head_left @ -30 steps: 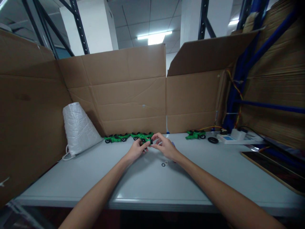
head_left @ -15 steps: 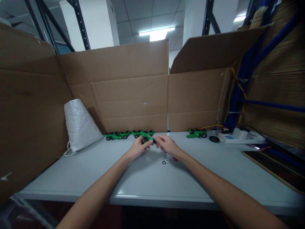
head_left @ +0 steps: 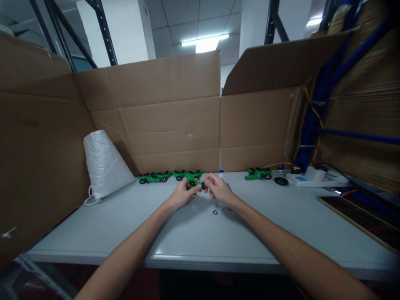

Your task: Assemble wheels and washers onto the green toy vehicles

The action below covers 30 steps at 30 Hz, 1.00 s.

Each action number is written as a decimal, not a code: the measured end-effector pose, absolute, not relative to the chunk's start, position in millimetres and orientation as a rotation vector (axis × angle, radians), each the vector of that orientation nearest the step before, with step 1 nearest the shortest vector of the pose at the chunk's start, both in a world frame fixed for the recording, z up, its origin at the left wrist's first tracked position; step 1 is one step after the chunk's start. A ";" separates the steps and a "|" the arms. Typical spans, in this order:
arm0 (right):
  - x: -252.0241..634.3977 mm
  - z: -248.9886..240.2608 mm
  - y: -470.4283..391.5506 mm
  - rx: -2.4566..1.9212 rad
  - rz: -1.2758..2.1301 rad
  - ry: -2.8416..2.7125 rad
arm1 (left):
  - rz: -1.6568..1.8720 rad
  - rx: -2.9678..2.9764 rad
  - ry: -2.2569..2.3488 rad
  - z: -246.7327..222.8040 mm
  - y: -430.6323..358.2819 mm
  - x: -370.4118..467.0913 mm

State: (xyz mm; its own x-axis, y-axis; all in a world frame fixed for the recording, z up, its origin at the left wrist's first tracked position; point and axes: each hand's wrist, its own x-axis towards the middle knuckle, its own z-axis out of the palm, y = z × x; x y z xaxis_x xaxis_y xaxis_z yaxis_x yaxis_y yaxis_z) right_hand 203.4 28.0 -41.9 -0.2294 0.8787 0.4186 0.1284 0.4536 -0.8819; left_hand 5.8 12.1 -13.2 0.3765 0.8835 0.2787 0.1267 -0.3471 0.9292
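Note:
My left hand (head_left: 182, 194) grips a small green toy car (head_left: 194, 182) above the middle of the table. At the car's right end, the fingers of my right hand (head_left: 218, 187) are pinched around a small black wheel (head_left: 203, 186). Below my right hand, a black ring (head_left: 215, 212) and a pale ring (head_left: 219, 209) lie on the table (head_left: 193, 237). A small red piece is mostly hidden by my right wrist.
Several green toy cars (head_left: 153, 178) stand along the back cardboard wall (head_left: 175, 133). Another (head_left: 258, 174) stands right of centre, near a black ring (head_left: 281, 181) and a white power strip (head_left: 317, 179). A silvery bag (head_left: 106, 164) leans at left.
The black wheel at the car's right end shows more clearly between my fingers. My right hand has shifted slightly, and the red piece by its wrist is more hidden.

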 end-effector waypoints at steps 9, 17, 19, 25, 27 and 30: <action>200.9 -35.5 21.6 -0.781 1.032 -1.658 | 1.137 1.724 0.937 -12.8 19.0 2.0; 204.4 -34.8 23.9 -0.843 1.010 -1.727 | 1.117 1.728 0.902 -7.5 12.6 3.6; 205.5 -35.2 25.6 -0.882 1.008 -1.741 | 1.105 1.746 0.883 -7.0 11.9 3.8; 207.9 -42.4 34.5 -0.939 0.965 -1.728 | 1.017 1.767 0.878 -14.2 12.3 5.9; 208.6 -44.6 36.9 -0.950 0.906 -1.737 | 0.999 1.770 0.880 -16.1 12.1 6.7; 209.5 -45.4 37.6 -0.964 0.865 -1.744 | 1.000 1.779 0.885 -16.2 11.3 7.4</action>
State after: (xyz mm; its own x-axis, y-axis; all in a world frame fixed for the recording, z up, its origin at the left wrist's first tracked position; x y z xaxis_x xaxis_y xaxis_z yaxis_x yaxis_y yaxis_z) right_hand 209.5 37.6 -45.4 -0.2572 0.8860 0.3858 0.2292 0.4438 -0.8663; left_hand 7.4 11.3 -16.2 0.4202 0.8687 0.2625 0.1552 -0.3538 0.9224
